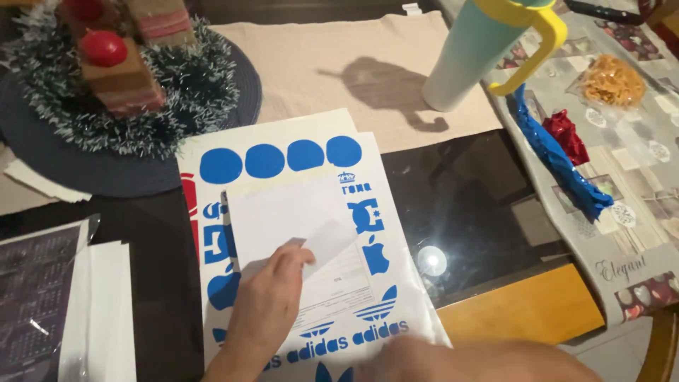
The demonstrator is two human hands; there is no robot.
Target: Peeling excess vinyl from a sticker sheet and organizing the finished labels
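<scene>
Our left hand [265, 308] pinches the lower edge of a small white paper [290, 216] to lift it off the blue-printed sheet [283, 159] lying flat on the table [467, 205], while our right hand [467, 361] shows only blurred, its grip unreadable.
</scene>
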